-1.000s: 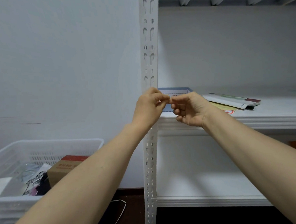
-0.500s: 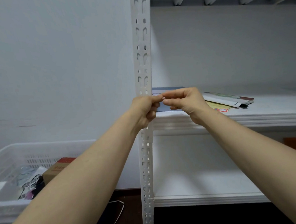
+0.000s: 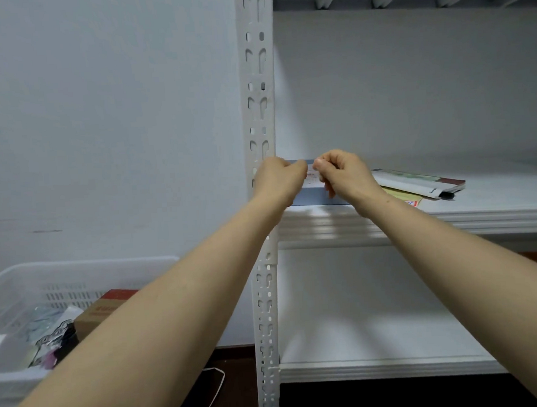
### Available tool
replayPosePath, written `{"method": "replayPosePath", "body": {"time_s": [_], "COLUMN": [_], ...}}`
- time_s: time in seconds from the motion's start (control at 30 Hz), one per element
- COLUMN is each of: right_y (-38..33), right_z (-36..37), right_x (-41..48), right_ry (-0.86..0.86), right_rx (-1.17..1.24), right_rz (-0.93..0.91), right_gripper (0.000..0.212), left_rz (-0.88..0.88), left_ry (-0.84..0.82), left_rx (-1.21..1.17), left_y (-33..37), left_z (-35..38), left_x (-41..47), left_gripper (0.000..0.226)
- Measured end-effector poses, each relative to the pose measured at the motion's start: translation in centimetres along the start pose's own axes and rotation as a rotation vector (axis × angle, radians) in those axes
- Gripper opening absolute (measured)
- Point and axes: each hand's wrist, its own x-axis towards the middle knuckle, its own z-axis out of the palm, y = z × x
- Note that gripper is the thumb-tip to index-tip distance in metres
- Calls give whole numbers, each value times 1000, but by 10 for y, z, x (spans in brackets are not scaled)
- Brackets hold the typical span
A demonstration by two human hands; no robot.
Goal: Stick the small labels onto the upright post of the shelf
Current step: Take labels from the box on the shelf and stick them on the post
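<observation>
Fingertips of left hand [image 3: 276,179] face away from the camera; its grip is not seen. Only a sliver of the label sheet [image 3: 310,175] shows between it and right hand [image 3: 344,175], print too small to read. A stretch of the post [image 3: 258,78] is hidden behind left hand and forearm; top and foot cut by frame. Both hands cover most of the blue box [image 3: 311,198]. The basket [image 3: 76,268] is cut at the left edge, and the cardboard box [image 3: 109,302] inside sits partly behind the forearm.

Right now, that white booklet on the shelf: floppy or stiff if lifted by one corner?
Probably floppy: the white booklet looks thin and soft-covered, lying flat on the shelf. Likely light for its size. It rests on a yellow sheet, so a push may drag that along.
</observation>
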Motion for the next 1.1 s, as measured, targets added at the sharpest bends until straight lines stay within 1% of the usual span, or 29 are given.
{"method": "replayPosePath", "body": {"time_s": [0.03, 0.13, 0.23, 0.3, 0.43, 0.53, 0.63, 0.73, 0.8, 0.9, 0.97, 1.03, 1.07, 1.1], "right_y": [2, 8, 16, 20, 26, 34, 41, 45, 46, 48, 47, 47, 47, 47], "right_z": [-3, -12, -20, -23, -26, -25, -24, -26, -26, -24, -21, -20, -21, -21], "right_x": [7, 27, 46, 54, 66, 72, 75, 74, 73, 74, 74, 75, 76, 76], "right_ry": [-3, -22, 38, 61, -35, -91, -121, -107, -89, -100, -135, -164, -156, -123], "right_rx": [-75, -326, -410, -389, -370, -424, -329, -243, -173, -123, -146, -127, -97, -72], "right_rz": [-3, -4, 17, 44, 119, 153, 155, 126, 108, 117, 126, 136, 142, 148], "right_gripper": [31, 37, 46, 48, 40, 22, 2, 16, 19, 23, 28, 37, 40, 38], "left_rz": [42, 118, 159, 165, 166, 132, 119, 119, 118, 117, 121, 135, 140, 143], "left_ry": [-4, -22, -52, -66, -124, -140, -133, -125, -127, -141, -142, -131, -127, -126], "left_rx": [58, 230, 360, 407, 475, 519, 545, 529, 527, 529, 520, 507, 502, 502], "left_y": [1, 6, 16, 22, 28, 26, 21, 18, 18, 16, 15, 15, 14, 14], "left_z": [4, 15, 22, 25, 29, 32, 33, 34, 34, 34, 33, 33, 32, 32], "left_x": [2, 11, 20, 26, 34, 39, 42, 45, 47, 48, 48, 48, 48, 47], "left_gripper": [16, 35, 36, 36, 29, 28, 21, 11, 13, 23, 21, 12, 12, 14]}}
